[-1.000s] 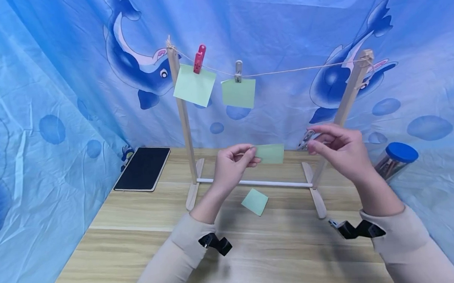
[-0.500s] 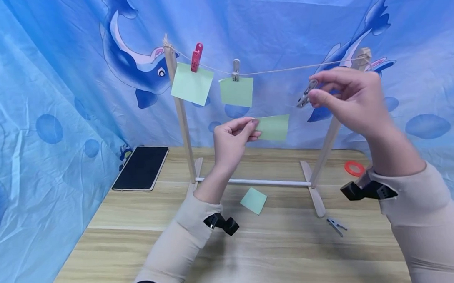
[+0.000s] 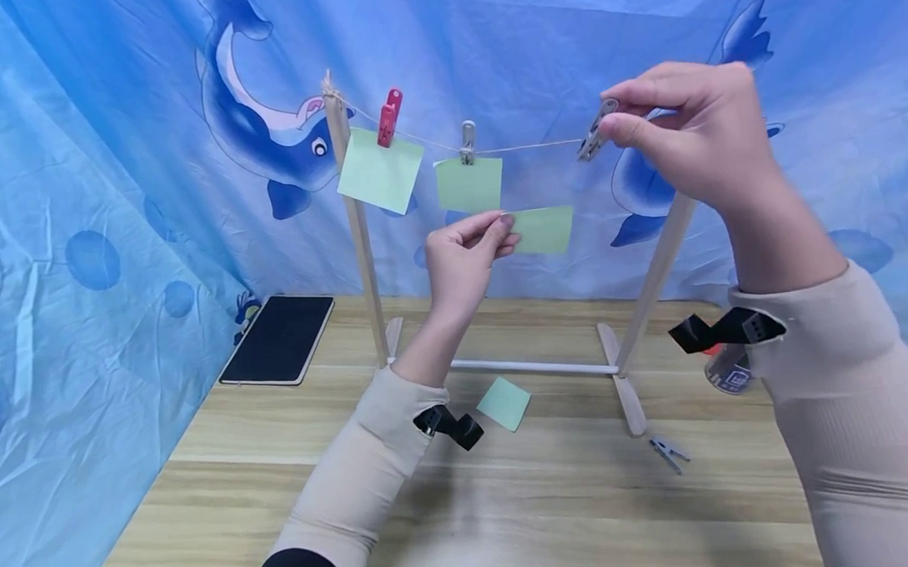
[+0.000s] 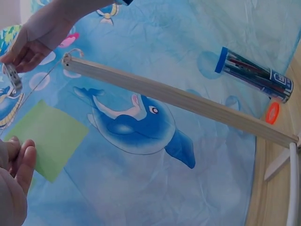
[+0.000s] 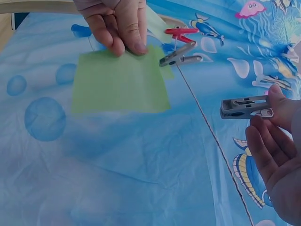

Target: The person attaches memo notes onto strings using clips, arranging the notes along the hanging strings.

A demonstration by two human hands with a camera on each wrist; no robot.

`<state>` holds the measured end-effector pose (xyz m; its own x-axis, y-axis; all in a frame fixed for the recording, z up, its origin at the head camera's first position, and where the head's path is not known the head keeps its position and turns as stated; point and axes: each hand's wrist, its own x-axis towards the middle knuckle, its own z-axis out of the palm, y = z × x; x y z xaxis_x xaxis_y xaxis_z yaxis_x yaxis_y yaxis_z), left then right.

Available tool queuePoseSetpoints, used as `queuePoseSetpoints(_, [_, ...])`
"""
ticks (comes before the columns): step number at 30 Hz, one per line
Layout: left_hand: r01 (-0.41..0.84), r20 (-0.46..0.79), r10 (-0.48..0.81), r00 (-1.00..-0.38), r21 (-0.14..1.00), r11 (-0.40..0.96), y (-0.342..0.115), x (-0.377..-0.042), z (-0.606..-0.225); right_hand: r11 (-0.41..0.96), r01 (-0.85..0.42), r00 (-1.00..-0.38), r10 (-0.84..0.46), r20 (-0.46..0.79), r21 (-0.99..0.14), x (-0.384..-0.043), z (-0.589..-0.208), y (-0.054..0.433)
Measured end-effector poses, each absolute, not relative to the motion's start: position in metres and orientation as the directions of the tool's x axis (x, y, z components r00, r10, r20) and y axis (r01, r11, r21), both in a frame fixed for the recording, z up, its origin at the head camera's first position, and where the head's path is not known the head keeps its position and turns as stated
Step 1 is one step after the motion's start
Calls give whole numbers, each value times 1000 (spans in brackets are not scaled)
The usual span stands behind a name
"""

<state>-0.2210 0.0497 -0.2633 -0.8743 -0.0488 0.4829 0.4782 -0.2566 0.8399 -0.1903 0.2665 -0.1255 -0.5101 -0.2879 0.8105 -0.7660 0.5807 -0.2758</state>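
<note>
My left hand [image 3: 468, 262] pinches a green paper square [image 3: 544, 230] by its left edge, below the string [image 3: 539, 145]. At the right, my right hand [image 3: 692, 129] holds a grey clothespin [image 3: 597, 130] between thumb and fingers, close to the string. In the right wrist view that clothespin [image 5: 244, 107] is apart from the string. Two more green squares hang at the left: one paper [image 3: 381, 171] under a red clothespin [image 3: 390, 117], the other [image 3: 469, 185] under a grey clothespin [image 3: 467, 143].
The string runs between two wooden posts [image 3: 363, 253]. On the table lie a green square [image 3: 504, 404], a grey clothespin [image 3: 668, 454] and a black notebook [image 3: 278, 340]. A clear jar of pens [image 4: 256, 75] and an orange ring [image 4: 272, 113] are at the right.
Both hands have risen from low between the posts. The paper has come up below the string, and the right hand has brought its clothespin up to string height.
</note>
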Motion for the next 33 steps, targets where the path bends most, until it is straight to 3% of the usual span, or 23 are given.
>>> queuePoseSetpoints(3, [470,475,-47,-879,843,-261,53,-222,-258,613,-732,-548,-268,793,-298,-193,-120,264])
queuePoseSetpoints(11, [464,469,-45,-882,849,-251,58,-223,-246,640,-713,-568,-287,771,-286,-202,-108,255])
queuePoseSetpoints(26, [442,462,7,-887,851,-283,57,-222,-235,630,-732,-560,-339,756,-259,-213,-106,247])
queuePoseSetpoints(33, [486,488,-65,-870,832,-266,57,-223,-230,653,-716,-565,-335,754,-246,-218,-105,238])
